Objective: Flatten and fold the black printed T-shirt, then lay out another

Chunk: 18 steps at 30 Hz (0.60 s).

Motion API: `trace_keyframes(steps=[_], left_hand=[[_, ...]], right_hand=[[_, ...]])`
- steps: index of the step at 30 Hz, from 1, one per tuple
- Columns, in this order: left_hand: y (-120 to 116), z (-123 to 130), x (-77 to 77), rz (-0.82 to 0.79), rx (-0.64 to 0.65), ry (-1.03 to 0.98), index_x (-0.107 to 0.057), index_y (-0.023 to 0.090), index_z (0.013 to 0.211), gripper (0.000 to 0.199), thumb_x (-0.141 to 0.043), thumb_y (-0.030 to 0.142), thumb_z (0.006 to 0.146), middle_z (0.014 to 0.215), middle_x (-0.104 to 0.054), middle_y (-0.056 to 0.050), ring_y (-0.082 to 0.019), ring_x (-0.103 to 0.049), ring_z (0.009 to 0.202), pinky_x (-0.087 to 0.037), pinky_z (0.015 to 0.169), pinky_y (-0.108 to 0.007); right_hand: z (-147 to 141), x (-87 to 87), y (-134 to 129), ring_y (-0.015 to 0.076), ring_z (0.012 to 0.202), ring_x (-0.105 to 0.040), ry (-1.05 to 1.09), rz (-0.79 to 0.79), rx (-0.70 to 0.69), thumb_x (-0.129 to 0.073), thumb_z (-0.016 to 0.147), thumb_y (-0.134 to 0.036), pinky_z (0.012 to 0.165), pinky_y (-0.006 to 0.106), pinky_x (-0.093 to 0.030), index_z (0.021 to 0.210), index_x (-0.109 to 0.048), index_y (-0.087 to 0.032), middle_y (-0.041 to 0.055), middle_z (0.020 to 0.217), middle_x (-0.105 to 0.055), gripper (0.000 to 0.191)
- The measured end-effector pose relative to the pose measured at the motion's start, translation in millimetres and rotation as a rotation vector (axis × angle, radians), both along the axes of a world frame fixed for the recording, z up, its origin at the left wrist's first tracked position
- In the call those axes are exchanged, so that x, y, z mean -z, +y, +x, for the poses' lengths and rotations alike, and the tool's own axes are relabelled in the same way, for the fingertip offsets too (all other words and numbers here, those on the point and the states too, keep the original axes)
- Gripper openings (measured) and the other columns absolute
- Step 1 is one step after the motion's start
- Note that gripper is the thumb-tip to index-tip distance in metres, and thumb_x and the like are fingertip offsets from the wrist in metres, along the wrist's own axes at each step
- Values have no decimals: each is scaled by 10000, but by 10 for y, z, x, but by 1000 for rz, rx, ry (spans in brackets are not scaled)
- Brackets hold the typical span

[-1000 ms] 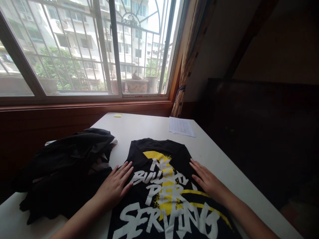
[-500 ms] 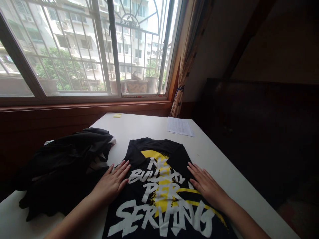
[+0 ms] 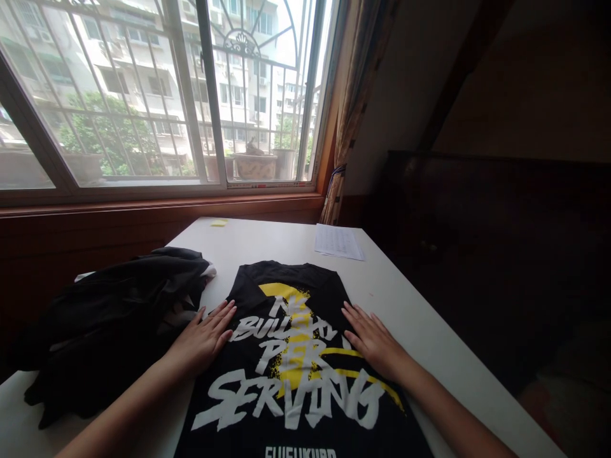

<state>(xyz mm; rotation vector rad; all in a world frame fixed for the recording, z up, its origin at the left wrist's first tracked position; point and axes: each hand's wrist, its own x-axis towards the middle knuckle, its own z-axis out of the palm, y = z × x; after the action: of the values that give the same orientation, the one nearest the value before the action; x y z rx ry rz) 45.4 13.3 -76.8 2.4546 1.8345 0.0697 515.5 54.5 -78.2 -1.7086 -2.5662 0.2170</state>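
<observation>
A black shirt (image 3: 296, 439) with white lettering and yellow print lies spread on the white table (image 3: 267, 238), its sides folded inward near the top. On its left edge rests my left hand (image 3: 205, 336), palm down with the fingers spread. My right hand (image 3: 375, 337) lies flat in the same way on the shirt's right edge. Neither hand grips anything. Both wrists and forearms reach in from the bottom of the view.
A heap of dark clothes (image 3: 109, 318) lies on the table's left side. Paper sheets (image 3: 338, 242) and a yellow note (image 3: 219, 223) lie near the far edge. Beyond are a barred window (image 3: 143, 95) and a tied curtain (image 3: 341, 146).
The whole view has shifted slightly, and another line of print shows at the shirt's lower part. Both hands remain flat on the shirt's edges, a little nearer each other.
</observation>
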Motion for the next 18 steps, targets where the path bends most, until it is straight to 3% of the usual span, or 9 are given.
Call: trace_keyframes(steps=[11, 18], left_hand=[[431, -50, -24, 6, 12, 10, -283, 251, 1595, 568, -282, 438, 1059, 1665, -214, -37, -240, -160, 1554, -124, 1232, -540], [584, -75, -22, 8, 18, 1, -261, 235, 1601, 587, -265, 453, 1056, 1673, -189, -44, -237, -142, 1558, -176, 1218, -537]], right_hand=[[-73, 58, 420, 241, 1558, -110, 6, 13, 13, -133, 1002, -673, 1264, 514, -108, 1623, -169, -298, -29, 1688, -124, 727], [-93, 84, 614, 238, 1557, -123, 19, 25, 13, -131, 998, -679, 1261, 518, -112, 1622, -172, -306, -25, 1687, -139, 729]])
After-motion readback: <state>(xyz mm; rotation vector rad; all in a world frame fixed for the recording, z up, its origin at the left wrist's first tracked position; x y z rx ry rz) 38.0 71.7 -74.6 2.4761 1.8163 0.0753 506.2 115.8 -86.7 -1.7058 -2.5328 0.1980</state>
